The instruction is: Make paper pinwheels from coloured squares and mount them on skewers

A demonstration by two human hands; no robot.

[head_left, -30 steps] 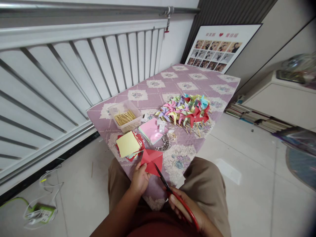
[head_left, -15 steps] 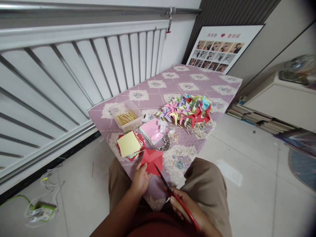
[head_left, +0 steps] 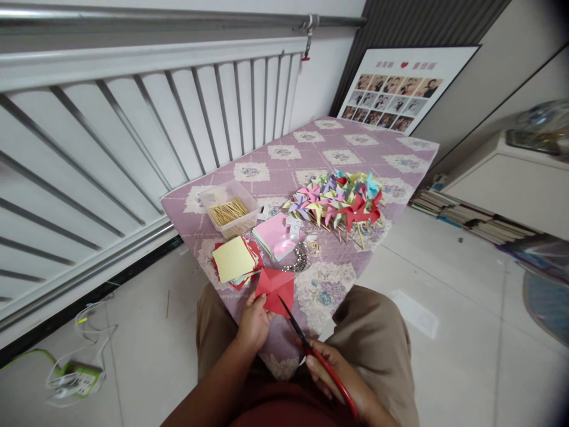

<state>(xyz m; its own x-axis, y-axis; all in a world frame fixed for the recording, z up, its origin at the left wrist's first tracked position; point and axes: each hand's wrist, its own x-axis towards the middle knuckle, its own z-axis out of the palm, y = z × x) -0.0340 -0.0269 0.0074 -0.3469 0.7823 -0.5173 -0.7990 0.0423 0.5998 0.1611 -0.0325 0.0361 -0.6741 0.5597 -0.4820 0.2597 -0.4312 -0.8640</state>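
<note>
My left hand [head_left: 255,322] pinches the lower left edge of a square of red paper [head_left: 276,288], held over the near corner of the table. In my right hand [head_left: 326,369] are red-handled scissors [head_left: 329,372], their dark blades reaching up to the paper's lower right part. The blades look closed or nearly so, with the tip near the middle of the sheet. Just beyond the red sheet lie a stack of coloured paper squares [head_left: 232,260] with a yellow one on top, a pink paper stack [head_left: 276,234] and a pile of small silvery pieces [head_left: 298,260].
A clear plastic box [head_left: 231,210] holds many thin wooden sticks. Behind and to the right is a heap of paper pinwheels [head_left: 334,201] on sticks. A white radiator [head_left: 151,124] runs along the table's left side. A power strip [head_left: 82,379] lies on the floor.
The view has shifted very slightly. Both hands, the red paper and the scissors stay in almost the same place.
</note>
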